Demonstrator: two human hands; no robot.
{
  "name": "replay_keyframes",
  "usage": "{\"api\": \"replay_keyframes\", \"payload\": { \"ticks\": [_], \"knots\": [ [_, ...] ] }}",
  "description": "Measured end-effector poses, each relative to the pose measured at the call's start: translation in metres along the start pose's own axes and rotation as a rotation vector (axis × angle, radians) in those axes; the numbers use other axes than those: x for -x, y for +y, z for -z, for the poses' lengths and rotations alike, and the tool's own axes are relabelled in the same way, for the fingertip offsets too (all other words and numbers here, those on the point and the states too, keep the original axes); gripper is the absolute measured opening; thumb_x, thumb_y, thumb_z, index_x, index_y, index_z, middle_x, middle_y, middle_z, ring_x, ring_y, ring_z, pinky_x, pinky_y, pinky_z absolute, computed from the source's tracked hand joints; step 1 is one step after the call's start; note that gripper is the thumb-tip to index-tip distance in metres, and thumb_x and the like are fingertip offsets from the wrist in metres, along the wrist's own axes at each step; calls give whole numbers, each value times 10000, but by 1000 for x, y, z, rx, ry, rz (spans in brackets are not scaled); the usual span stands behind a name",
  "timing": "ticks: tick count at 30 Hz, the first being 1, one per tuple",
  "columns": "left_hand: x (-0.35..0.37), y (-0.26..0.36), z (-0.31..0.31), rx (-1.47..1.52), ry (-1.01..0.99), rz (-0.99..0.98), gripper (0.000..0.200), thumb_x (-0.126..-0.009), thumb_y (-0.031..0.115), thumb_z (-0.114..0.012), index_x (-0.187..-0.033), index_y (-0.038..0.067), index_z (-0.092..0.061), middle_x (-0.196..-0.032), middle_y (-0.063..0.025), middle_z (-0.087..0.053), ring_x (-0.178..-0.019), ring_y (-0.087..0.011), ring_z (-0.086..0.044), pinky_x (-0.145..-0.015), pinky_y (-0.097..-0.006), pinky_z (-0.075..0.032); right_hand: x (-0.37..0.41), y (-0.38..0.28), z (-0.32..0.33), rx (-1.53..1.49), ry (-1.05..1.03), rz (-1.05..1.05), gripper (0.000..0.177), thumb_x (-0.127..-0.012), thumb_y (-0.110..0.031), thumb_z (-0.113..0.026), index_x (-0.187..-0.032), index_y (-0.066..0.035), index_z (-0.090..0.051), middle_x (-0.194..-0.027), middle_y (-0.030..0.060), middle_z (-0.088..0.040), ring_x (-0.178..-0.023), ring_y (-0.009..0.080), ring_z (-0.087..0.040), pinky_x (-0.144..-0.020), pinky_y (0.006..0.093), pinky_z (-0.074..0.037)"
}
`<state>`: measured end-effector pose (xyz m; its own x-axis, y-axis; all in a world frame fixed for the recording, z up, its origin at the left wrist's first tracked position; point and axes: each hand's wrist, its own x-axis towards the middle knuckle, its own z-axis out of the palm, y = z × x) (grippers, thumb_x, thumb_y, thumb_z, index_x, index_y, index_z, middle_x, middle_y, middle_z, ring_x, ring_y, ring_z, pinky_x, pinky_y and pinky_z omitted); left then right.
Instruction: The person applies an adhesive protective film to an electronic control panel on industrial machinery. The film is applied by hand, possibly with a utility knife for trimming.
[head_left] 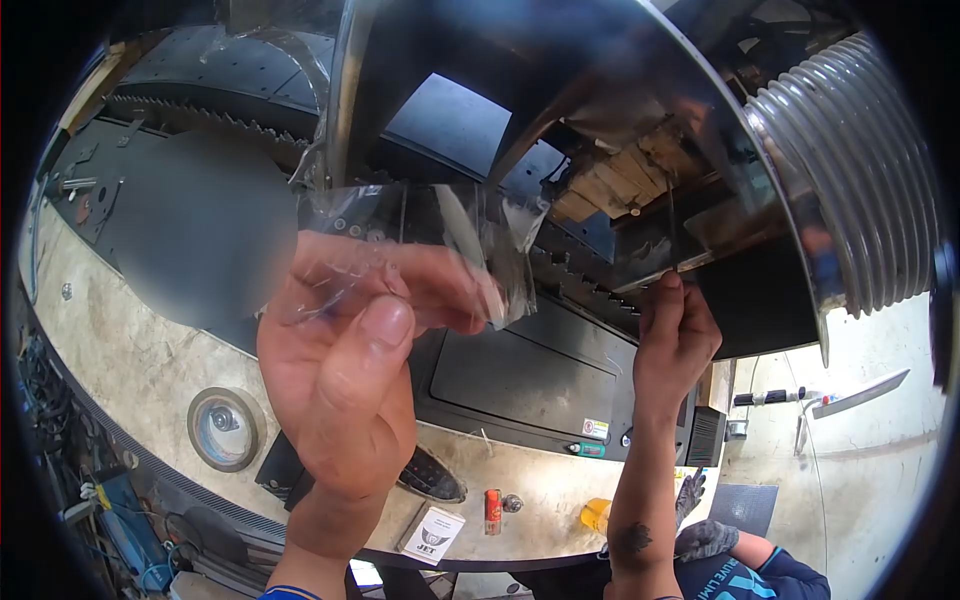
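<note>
A crumpled piece of clear plastic film lies across the fingers of my left hand, which is raised at the centre left with thumb and fingers closed on it. To the right, my right hand reaches up, its thumb and forefinger pinched at the lower edge of a glossy dark panel. Whatever sits between those fingertips is too small to make out. Behind both hands runs a dark metal machine bed with a toothed strip.
A tape roll, white JET box, red lighter and yellow object rest on the worktop. A ribbed clear hose hangs at right. A co-worker's gloved hands show at lower right.
</note>
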<state>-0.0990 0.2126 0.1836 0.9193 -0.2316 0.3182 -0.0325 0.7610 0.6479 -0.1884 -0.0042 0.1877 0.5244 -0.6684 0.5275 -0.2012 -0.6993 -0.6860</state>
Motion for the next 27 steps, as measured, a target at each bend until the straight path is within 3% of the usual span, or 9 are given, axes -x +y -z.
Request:
{"api": "replay_keyframes", "payload": {
  "ticks": [13, 25, 27],
  "knots": [
    [-1, -5, 3, -4, 12, 0, 171, -867, 160, -476, -973, 33, -433, -854, -193, -573, -763, -236, -576, -727, -395, -496, 0, -13, -6, -218, -35, -135, 401, -968, -265, -504, -665, -8, -555, -510, -6, -474, -450, 37, -410, -406, 205, -266],
    [-2, -4, 4, 31, 22, 0, 151, -869, 148, -472, -964, 37, -436, -849, -186, -570, -760, -227, -580, -737, -385, -512, 1, -21, -9, -777, -76, -406, 289, -966, -217, -489, -806, 8, -575, -558, 29, -458, -434, 99, -367, -416, 263, -319],
    [-2, -4, 5, 22, 21, 6, 147, -869, 146, -471, -960, 37, -434, -851, -187, -572, -758, -229, -580, -738, -383, -511, 0, -21, -6, -887, -158, -466, 285, -973, -228, -462, -839, 2, -567, -570, 26, -441, -448, 106, -352, -438, 268, -297]
  ]
}}
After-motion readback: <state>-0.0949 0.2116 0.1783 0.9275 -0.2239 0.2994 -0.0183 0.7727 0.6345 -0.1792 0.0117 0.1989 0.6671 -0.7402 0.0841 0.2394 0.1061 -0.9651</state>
